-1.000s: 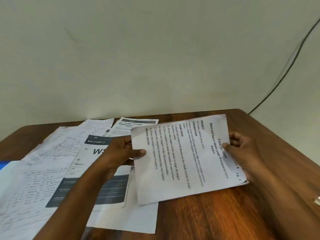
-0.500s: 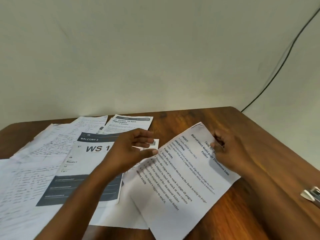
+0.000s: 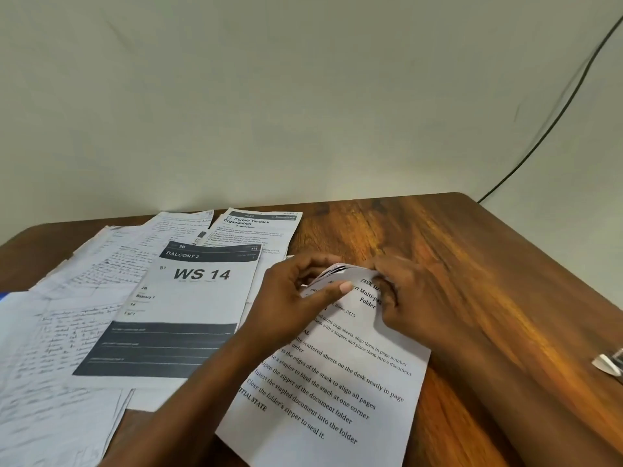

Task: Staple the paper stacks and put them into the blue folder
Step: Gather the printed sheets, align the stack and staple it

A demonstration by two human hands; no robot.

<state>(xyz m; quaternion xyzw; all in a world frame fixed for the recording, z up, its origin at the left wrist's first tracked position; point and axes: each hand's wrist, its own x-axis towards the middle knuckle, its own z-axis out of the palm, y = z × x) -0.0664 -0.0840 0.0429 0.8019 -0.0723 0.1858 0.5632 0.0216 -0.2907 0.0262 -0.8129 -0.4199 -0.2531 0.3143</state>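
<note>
Lying slantwise on the wooden table [image 3: 472, 264] nearest the viewer, the printed instruction sheet [image 3: 337, 392] stretches from the bottom edge of view up to both hands, its far corner lifted and curled off the wood. The left hand [image 3: 290, 298] comes in from the lower left across the sheet's left edge, its thumb pressed on top of the raised corner and its fingers curled behind it, so it pinches the paper. The right hand [image 3: 401, 291] reaches in from the lower right, forearm laid over the sheet's right edge, and its bent fingers grip the same curled corner from the other side; that hand is blurred. Left of the sheet lies a page headed WS 14 [image 3: 188, 298], over handwritten pages [image 3: 50, 348] that spread to the left edge. Farther back sits a page titled Curtain Tie-back Organization [image 3: 259, 227]. A metal object [image 3: 610, 364] shows at the right edge, and a black cable [image 3: 556, 119] runs down the wall behind.
</note>
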